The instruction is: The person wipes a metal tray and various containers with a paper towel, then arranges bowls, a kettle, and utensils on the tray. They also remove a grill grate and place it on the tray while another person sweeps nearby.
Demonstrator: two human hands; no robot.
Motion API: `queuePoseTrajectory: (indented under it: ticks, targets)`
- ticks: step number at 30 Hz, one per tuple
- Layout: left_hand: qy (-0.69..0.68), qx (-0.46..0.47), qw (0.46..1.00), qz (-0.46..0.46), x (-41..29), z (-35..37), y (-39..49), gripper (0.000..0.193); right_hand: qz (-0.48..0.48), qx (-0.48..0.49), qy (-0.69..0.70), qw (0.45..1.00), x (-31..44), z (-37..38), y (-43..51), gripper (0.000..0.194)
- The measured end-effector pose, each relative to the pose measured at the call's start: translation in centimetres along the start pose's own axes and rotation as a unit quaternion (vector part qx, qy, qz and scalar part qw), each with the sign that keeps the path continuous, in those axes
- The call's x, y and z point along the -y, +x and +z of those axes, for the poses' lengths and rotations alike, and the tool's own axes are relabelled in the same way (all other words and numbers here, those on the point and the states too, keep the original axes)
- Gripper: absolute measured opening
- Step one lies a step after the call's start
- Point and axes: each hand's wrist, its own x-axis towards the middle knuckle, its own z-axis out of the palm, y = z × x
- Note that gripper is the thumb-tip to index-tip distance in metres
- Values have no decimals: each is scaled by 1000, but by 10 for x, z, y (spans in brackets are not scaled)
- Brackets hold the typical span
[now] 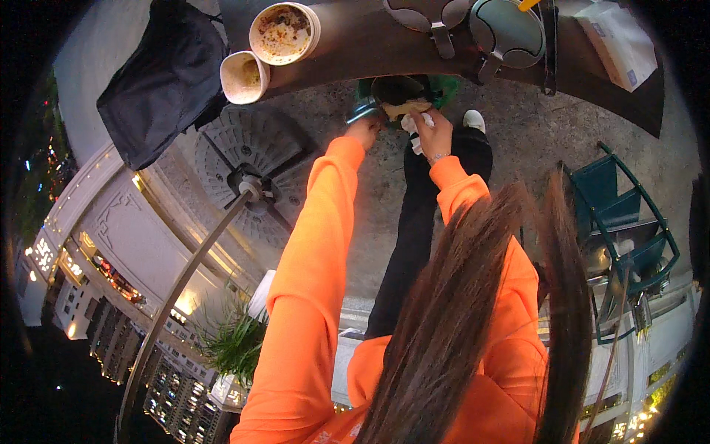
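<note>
My left hand [364,132] is closed around a shiny cylindrical metal item [363,111], whose kind I cannot tell. Crumpled white tissue [417,122] is pinched in the fingers of my right hand [435,133]. Both hands are low, just beyond the near edge of a dark table. Right in front of them is a green-rimmed bin or container [444,89] with a dark inside, partly under the table edge. Something tan [407,109] lies at its near side, touching or close to the tissue.
On the dark table [366,50] stand stained paper cups [283,33], round metal-hinged lids [507,33] and a tissue pack [618,44]. A black cloth [166,83] hangs at left above a parasol base [249,183]. A green chair [627,222] stands at right.
</note>
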Motion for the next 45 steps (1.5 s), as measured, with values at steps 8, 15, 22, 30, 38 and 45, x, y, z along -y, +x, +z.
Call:
queuePoseTrajectory:
  ticks: [8, 15, 22, 30, 38, 45]
  targets:
    - [-152, 163, 971, -84, -21, -20, -6, 24, 94, -19, 135, 986, -30, 25, 1, 22]
    - [17, 106, 993, -37, -15, -9, 0, 23, 43, -110, -28, 993, -16, 27, -9, 21]
    - [140, 18, 989, -46, 1, -4, 2, 22, 130, -149, 4, 980, 2, 12, -8, 22]
    - [111, 16, 993, -34, 2, -5, 4, 22, 47, -97, 51, 993, -1, 10, -3, 27]
    - [28, 56, 996, -59, -6, -1, -7, 20, 75, -58, -25, 995, 10, 9, -1, 20]
    - [121, 2, 988, -100, -10, 0, -7, 30, -62, -93, -14, 994, 10, 5, -4, 24]
